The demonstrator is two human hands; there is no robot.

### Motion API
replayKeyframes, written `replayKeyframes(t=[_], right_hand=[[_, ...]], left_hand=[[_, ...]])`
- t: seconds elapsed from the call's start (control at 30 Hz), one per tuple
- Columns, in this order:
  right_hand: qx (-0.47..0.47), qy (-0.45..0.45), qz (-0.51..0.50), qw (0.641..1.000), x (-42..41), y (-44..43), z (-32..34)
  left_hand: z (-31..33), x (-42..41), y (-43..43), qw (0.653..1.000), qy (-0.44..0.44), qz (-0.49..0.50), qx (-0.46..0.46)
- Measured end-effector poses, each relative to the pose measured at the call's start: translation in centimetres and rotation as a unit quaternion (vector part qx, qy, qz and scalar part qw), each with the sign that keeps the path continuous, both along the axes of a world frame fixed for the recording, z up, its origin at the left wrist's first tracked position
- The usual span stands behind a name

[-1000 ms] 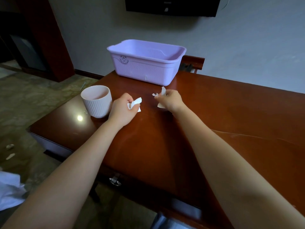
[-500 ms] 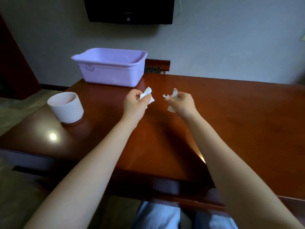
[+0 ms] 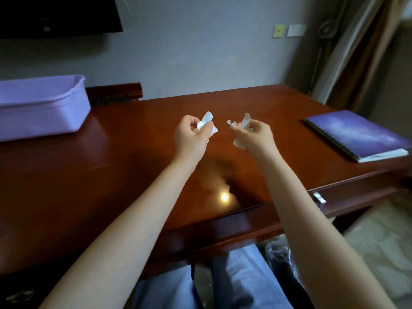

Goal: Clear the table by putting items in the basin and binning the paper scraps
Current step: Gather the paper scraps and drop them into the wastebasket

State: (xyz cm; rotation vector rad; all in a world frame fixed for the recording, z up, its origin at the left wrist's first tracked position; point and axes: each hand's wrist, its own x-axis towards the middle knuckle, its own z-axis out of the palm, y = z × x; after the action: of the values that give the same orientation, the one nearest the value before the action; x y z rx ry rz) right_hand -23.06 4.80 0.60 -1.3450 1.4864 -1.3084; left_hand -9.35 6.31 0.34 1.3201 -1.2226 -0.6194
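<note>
My left hand (image 3: pixel 191 137) is raised above the middle of the wooden table (image 3: pixel 133 170) and is closed around white paper scraps (image 3: pixel 206 121). My right hand (image 3: pixel 254 137) hovers beside it, a little apart, gripping more white paper scraps (image 3: pixel 244 122) that stick out above and below the fingers. The lilac plastic basin (image 3: pixel 42 105) stands at the far left of the table. A purple spiral notebook (image 3: pixel 356 133) lies at the table's right edge.
A dark screen (image 3: pixel 55 14) hangs on the wall at the upper left. A chair back (image 3: pixel 113 92) shows behind the table. Under the table's front edge, by my knees, sits something in dark plastic wrap (image 3: pixel 281 259). Curtains (image 3: pixel 361 52) hang at the right.
My view has swung to the right: the white cup left the frame, the basin slid to the left edge, and the notebook came into sight. Both hands still hold their scraps, lifted off the table.
</note>
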Motion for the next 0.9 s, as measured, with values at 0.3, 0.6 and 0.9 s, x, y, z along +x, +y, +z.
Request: replayKeyframes(t=[0.3, 0.6, 0.9], right_hand=[[-0.031, -0.035, -0.146, 0.988, -11.9, 3.7, -1.6], [-0.03, -0.126, -0.292, 0.948, -22.5, 9.1, -6.1], [0.107, -0.177, -0.374, 0.904, -29.8, 11.1, -16.3]], left_hand=[[-1.1, -12.5, 1.0, 0.987, -0.004, -0.161, -0.002], [-4.0, -25.2, 4.7, 0.949, -0.009, -0.316, -0.006], [-11.6, -32.9, 7.0, 0.894, -0.077, -0.431, 0.092]])
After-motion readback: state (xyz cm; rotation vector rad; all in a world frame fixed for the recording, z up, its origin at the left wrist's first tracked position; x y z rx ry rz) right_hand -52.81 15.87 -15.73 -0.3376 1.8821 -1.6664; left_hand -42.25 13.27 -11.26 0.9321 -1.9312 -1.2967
